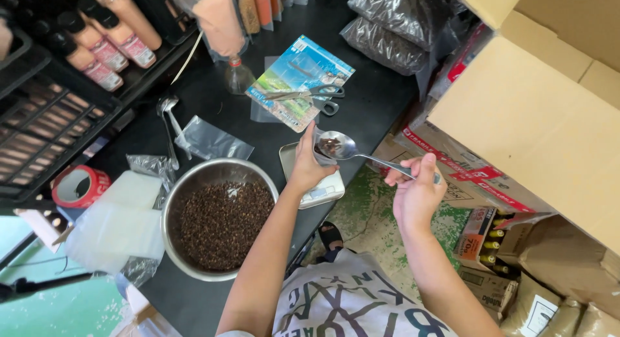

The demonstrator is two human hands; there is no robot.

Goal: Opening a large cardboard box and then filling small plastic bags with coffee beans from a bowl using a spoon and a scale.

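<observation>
Head view: a steel bowl [219, 217] on the black worktop [374, 98] holds dark brown spice, likely cloves. Just right of the bowl sits a small scale [321, 189]; over it the left hand [307, 167], forearm stretched from the body, pinches a small clear bag [320, 149] upright, grip pressed on its edge. The right hand [416, 195], wrist bent inward, has its grip pinched on a metal spoon [349, 149], whose long axis slants up-left, its bowl carrying a little spice at the bag's mouth.
</observation>
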